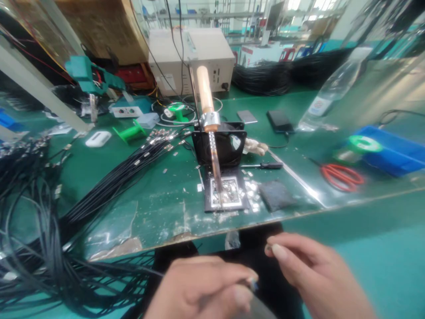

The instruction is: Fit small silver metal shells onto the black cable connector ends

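My left hand (202, 288) is low in the view, below the table's front edge, with fingers closed on the end of a thin black cable (146, 271). My right hand (312, 270) is beside it, thumb and forefinger pinched on a tiny metal piece (267, 249). The two hands are close together but apart. On the table ahead, a soldering iron (208, 119) with a wooden handle leans in a black stand (220, 148), its tip down over a black plate (226, 192) covered with solder blobs.
A thick bundle of black cables (109, 186) with metal connector ends runs across the green table (159, 208) to the left. Red-handled scissors (341, 175), a dark sponge (276, 195), a small screwdriver (265, 165), a blue tray (395, 150), a plastic bottle (332, 91) and a beige box (192, 60) stand around.
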The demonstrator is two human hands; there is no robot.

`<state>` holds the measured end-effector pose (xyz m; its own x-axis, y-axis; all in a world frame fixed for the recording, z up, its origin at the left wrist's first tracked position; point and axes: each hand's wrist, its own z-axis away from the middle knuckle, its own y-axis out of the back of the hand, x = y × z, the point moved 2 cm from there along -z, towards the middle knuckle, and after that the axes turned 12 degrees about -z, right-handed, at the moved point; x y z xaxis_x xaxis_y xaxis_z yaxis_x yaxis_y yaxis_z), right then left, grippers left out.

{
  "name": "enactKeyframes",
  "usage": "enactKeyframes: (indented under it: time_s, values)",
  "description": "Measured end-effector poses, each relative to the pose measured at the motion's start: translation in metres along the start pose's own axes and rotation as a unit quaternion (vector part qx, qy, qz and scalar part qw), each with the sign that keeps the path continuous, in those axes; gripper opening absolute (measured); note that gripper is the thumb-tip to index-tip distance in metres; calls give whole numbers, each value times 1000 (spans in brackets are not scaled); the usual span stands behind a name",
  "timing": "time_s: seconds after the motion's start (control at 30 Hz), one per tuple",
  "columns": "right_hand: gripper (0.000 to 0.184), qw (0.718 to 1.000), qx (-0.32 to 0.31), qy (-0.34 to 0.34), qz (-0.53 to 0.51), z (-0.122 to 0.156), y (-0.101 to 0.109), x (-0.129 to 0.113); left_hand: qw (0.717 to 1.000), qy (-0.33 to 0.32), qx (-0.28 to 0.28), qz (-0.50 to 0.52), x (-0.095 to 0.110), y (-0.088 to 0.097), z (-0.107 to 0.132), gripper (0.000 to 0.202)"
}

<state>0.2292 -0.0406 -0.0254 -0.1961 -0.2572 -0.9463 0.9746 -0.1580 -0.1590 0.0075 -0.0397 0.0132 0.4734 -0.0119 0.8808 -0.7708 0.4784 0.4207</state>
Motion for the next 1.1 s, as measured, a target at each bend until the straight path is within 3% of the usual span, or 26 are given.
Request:
enactKeyframes:
  time_s: [0.1, 0.27, 0.37, 0.57, 0.8, 1.1]
  values:
    - [23, 1000, -3, 19, -4, 0, 3, 1, 999, 21, -14, -33, 6, -15, -15, 34]
    - [12, 1000, -7, 23, -5, 5, -4, 4, 984, 163, -25, 69, -12, -24, -15, 33]
    - [13, 1000, -22, 5, 1, 8, -14, 3, 972, 200, -11, 125, -19, -22, -11, 34]
    - [15, 996, -74, 12, 53, 10, -28, 0, 967, 202, 15, 156, -26, -22, -6, 34]
    - [17, 995, -68, 28, 74, 12, -28, 4, 975, 183, 33, 120, -28, -17, -4, 29]
    - [18, 993, -64, 32, 94, 11, -24, 8, 977, 154, 1, 145, -32, -16, -3, 28]
